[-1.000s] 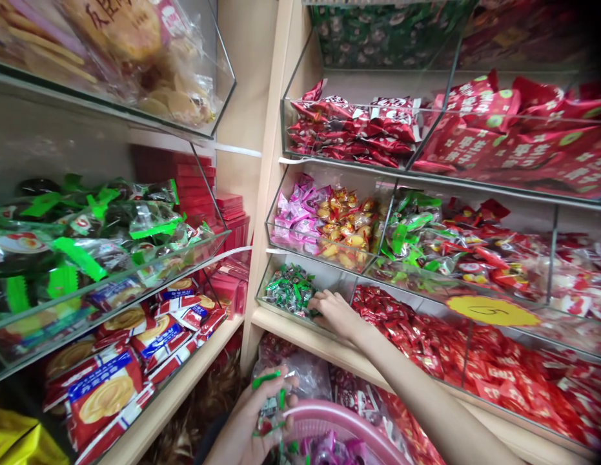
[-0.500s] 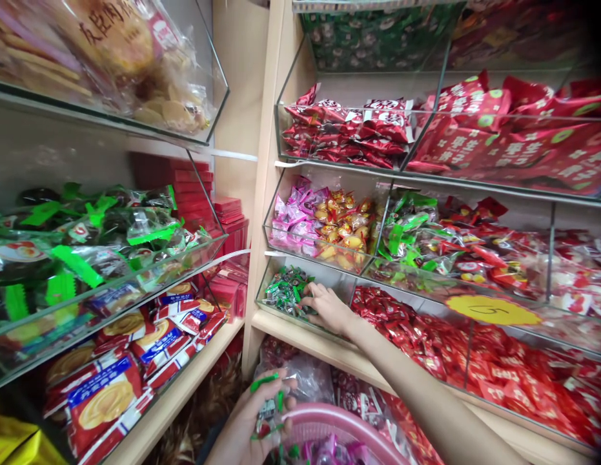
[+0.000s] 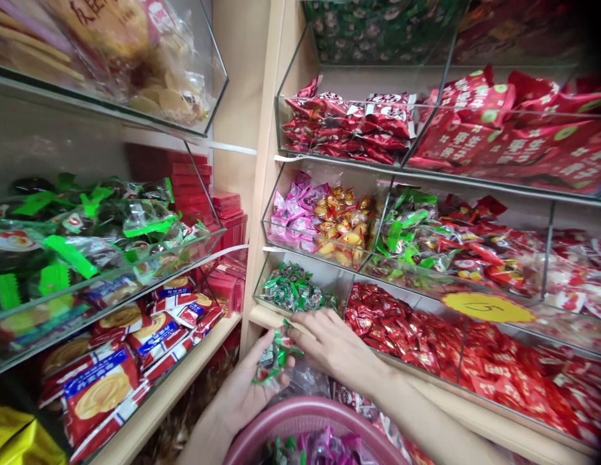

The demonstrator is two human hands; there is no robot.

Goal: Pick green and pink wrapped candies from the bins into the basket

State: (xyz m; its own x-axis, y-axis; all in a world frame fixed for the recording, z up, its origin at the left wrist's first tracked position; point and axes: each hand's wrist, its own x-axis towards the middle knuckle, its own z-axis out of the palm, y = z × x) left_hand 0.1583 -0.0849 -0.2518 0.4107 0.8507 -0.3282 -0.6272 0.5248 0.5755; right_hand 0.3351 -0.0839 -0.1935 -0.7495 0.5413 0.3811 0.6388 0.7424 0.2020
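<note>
Several green-wrapped candies (image 3: 270, 363) lie in my left hand (image 3: 246, 387), its fingers curled around them above the basket. My right hand (image 3: 329, 342) meets it from the right, its fingertips pinched on a green-wrapped candy (image 3: 285, 328) beside the others. Below both hands is a pink plastic basket (image 3: 310, 408) with purple-wrapped candies (image 3: 334, 445) and green-wrapped ones inside. Just behind my right hand, a glass bin (image 3: 268, 305) on the lower shelf holds a pile of the same green-wrapped candies (image 3: 295, 287).
Red-wrapped candies (image 3: 392, 323) fill the bins to the right, under a yellow price tag (image 3: 488, 307). Pink and gold candies sit in the bin above. On the left are green-tied packets (image 3: 87, 213) and red-and-blue biscuit packs (image 3: 106, 381). A wooden post (image 3: 266, 161) divides the shelves.
My right hand has come out of the green-candy bin, down and toward me, to my left hand. My left hand has risen slightly, and more of the basket shows.
</note>
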